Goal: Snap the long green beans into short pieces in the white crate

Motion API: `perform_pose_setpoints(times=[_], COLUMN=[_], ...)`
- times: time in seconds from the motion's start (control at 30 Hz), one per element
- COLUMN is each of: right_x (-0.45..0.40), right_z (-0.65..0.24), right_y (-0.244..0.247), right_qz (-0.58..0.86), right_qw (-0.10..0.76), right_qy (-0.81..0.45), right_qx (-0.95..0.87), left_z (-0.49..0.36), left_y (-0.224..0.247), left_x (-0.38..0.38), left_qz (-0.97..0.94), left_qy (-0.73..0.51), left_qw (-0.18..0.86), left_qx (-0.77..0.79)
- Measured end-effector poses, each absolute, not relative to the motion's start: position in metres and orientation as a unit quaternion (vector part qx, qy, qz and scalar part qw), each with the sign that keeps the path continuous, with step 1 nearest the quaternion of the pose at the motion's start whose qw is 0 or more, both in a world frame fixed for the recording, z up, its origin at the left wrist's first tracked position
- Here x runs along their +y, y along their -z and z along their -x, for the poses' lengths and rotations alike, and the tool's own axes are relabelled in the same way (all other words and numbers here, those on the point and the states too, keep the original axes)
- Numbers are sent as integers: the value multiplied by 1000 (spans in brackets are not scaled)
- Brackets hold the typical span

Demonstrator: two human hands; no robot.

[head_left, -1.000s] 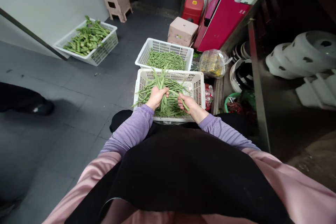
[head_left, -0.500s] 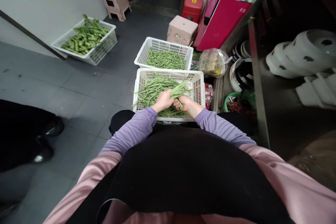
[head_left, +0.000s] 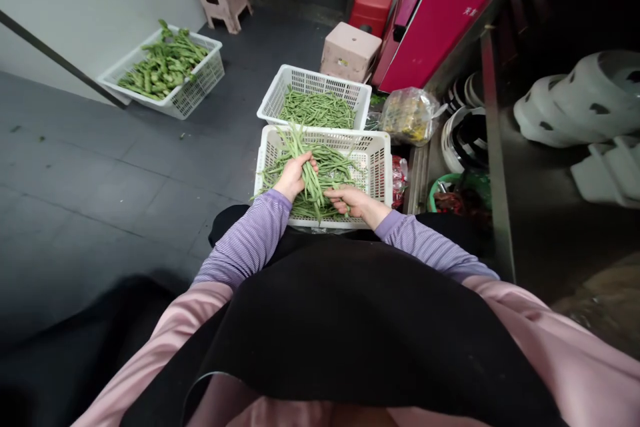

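In my left hand (head_left: 295, 177) is a bunch of long green beans (head_left: 313, 183), the fingers wrapped round its middle. The bunch slants from the far left down toward me, over the near white basket (head_left: 376, 141). My right hand (head_left: 350, 201) is closed beside the lower end of the bunch, thumb and forefinger pinched at the beans' edge. A bit of green bean shows under its curled fingers. More loose beans (head_left: 333, 159) lie in the basket below both hands, partly hidden by them.
Behind stands a second white basket (head_left: 273, 103) of shorter green beans (head_left: 317, 109). At the far left is a basket (head_left: 187, 103) of green vegetables (head_left: 163, 67). Stools (head_left: 350, 53), a plastic bag (head_left: 410, 115) and a metal shelf (head_left: 497, 167) are on the right. A blurred dark shape crosses the lower left.
My left hand has moved left and turned the bunch from pointing right to pointing away and left. My right hand has drawn apart from my left. The dark-clad person's legs at left have shifted.
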State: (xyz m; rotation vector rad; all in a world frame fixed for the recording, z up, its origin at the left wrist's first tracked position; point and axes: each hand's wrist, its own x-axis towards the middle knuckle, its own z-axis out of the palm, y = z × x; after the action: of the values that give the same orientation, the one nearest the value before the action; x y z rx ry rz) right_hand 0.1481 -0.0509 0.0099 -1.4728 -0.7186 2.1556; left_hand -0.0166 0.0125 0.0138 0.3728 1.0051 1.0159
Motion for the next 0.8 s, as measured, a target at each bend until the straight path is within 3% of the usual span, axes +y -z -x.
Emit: perform_pose_setpoints(times=[0.13,0.3,0.47,0.63,0.8], right_x=[-61,-63,-63,-53,-51], right_z=[-139,-143,-151,-159,-182], right_y=[-8,-7,-1,9,32], right_qz=[538,544,580,615,700], right_qw=[221,205,292,414,418], right_qy=[-717,-707,-680,-641,-538], right_qx=[-384,-404,-340,-199,-214], left_z=[18,22,29,28,18], left_y=[-14,-12,-6,-15,-23], left_x=[14,19,21,4,-24], left_qz=[-137,-174,-297,-391,-473], left_qy=[-484,-515,-539,-516,-488], left_qw=[729,665,540,499,520], left_qx=[465,512,574,577,518])
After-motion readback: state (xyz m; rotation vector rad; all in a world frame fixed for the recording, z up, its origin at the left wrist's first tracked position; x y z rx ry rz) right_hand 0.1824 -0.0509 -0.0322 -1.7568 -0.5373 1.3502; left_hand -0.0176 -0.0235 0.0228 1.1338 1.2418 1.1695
